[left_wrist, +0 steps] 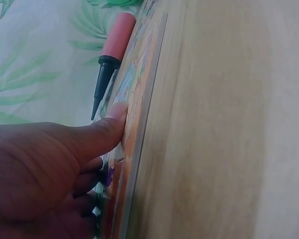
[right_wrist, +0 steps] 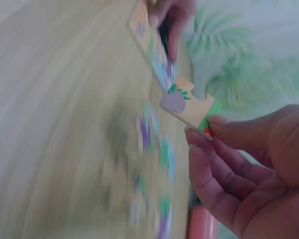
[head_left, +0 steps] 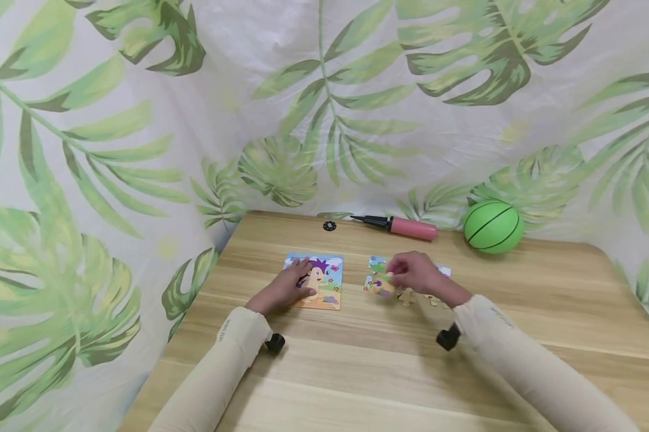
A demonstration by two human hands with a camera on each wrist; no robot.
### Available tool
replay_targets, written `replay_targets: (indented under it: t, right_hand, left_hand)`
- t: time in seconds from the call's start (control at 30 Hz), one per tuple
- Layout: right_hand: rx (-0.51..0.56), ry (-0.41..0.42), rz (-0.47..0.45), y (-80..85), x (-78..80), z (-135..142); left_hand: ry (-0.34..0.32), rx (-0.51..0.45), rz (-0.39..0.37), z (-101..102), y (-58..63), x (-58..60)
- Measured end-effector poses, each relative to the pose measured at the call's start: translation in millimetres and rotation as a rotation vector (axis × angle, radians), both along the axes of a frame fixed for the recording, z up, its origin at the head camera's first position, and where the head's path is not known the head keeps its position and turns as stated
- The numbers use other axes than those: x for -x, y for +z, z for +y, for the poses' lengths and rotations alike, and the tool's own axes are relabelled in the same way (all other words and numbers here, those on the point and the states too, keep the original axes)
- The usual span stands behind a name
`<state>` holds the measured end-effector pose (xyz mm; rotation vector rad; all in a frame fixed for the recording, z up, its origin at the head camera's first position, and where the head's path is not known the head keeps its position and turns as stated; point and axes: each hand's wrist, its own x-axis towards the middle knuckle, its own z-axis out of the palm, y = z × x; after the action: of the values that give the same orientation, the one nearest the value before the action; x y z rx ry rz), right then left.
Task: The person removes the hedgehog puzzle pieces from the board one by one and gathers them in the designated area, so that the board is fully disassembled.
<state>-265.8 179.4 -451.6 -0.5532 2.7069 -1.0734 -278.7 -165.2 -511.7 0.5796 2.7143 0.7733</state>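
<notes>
A square cartoon jigsaw puzzle [head_left: 324,293], showing a purple-haired figure, lies left of the table's middle. My left hand [head_left: 285,288] rests on its left part, with the thumb along the near side in the left wrist view. My right hand [head_left: 417,273] is over the loose pieces to the right. In the right wrist view, its thumb and fingers pinch a puzzle piece [right_wrist: 193,105] with a purple berry shape and a green corner. Several loose puzzle pieces [head_left: 377,263] lie around and under that hand, partly hidden, and look blurred in the right wrist view.
At the back of the table [head_left: 324,384] lie a pink pump with a black nozzle [head_left: 413,228] and a small black round token [head_left: 329,226]. A green ball [head_left: 493,227] stands at the back right. Leaf-printed cloth [head_left: 356,120] hangs behind.
</notes>
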Motion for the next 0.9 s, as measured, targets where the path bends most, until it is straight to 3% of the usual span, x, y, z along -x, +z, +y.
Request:
replay_targets:
  t: [0.2, 0.37, 0.6, 0.9]
  right_hand:
    - [-0.040, -0.049, -0.055, 2.1, -21.5, 75]
    - [-0.062, -0.031, -0.105, -3.0, -42.9, 109]
    - [-0.102, 0.006, -0.058, -16.7, -52.9, 113]
    - [-0.139, -0.044, -0.132, -20.5, -55.8, 101]
  left_hand:
    - [0.002, -0.018, -0.008, 0, -2.2, -1.8]
    - [-0.006, -0.009, -0.004, 2, -2.8, -0.1]
    - [0.000, 0.003, -0.009, 2, -0.6, 3.0]
    - [-0.010, 0.023, -0.017, 1, -1.3, 3.0]
